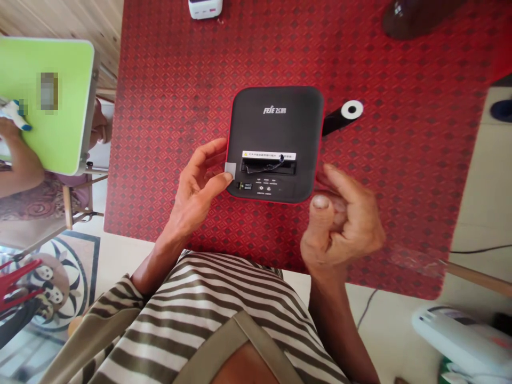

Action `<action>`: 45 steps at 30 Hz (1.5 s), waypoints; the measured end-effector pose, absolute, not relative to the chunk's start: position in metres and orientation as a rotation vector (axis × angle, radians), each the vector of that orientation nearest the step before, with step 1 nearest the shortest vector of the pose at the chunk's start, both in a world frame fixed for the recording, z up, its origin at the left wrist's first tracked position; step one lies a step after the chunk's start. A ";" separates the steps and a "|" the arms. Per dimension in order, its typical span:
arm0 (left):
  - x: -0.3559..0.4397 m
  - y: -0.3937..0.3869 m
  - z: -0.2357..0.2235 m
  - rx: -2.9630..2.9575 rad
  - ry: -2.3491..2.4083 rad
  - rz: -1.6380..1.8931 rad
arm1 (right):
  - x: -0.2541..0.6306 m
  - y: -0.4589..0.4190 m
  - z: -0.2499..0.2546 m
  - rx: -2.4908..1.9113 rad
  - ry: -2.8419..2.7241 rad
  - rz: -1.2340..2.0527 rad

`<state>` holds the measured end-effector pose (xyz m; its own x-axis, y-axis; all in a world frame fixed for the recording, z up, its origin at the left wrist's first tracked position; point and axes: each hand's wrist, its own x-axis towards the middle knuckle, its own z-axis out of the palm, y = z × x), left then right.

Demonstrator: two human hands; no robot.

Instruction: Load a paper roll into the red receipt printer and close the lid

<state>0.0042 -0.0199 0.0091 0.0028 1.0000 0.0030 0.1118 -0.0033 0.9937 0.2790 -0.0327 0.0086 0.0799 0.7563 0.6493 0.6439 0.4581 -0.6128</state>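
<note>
A black receipt printer with red edges and a white FEIE logo is at the middle of the red table. A clear strip of film hangs in its paper slot, below a white warning label. My left hand grips its lower left corner, the thumb on top beside a small translucent tab and the fingers along the side. My right hand is beside the lower right corner, index finger and thumb apart, the other fingers loosely curled, holding nothing visible. Behind the printer's right edge lies a black roll with a white ring-shaped end.
A patterned red cloth covers the table. A white device stands at its far edge, and a dark rounded object at far right. At left, another person's arm rests at a green table. A white appliance is at lower right.
</note>
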 end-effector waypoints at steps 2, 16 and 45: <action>0.006 -0.018 0.007 1.301 1.319 1.156 | 0.275 -0.038 0.002 -1.264 -1.616 0.180; 0.020 -0.011 0.012 1.179 1.299 1.213 | 0.274 -0.048 -0.004 -1.382 -1.618 0.327; 0.031 -0.009 -0.030 1.370 1.287 1.397 | 0.276 0.054 0.074 -1.069 -2.273 0.277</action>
<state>0.0308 -0.0089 -0.0296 -0.1163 0.9732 0.1982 0.1179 -0.1846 0.9757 0.2761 0.0536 0.0736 -0.4919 0.7546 0.4343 0.6282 0.6530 -0.4231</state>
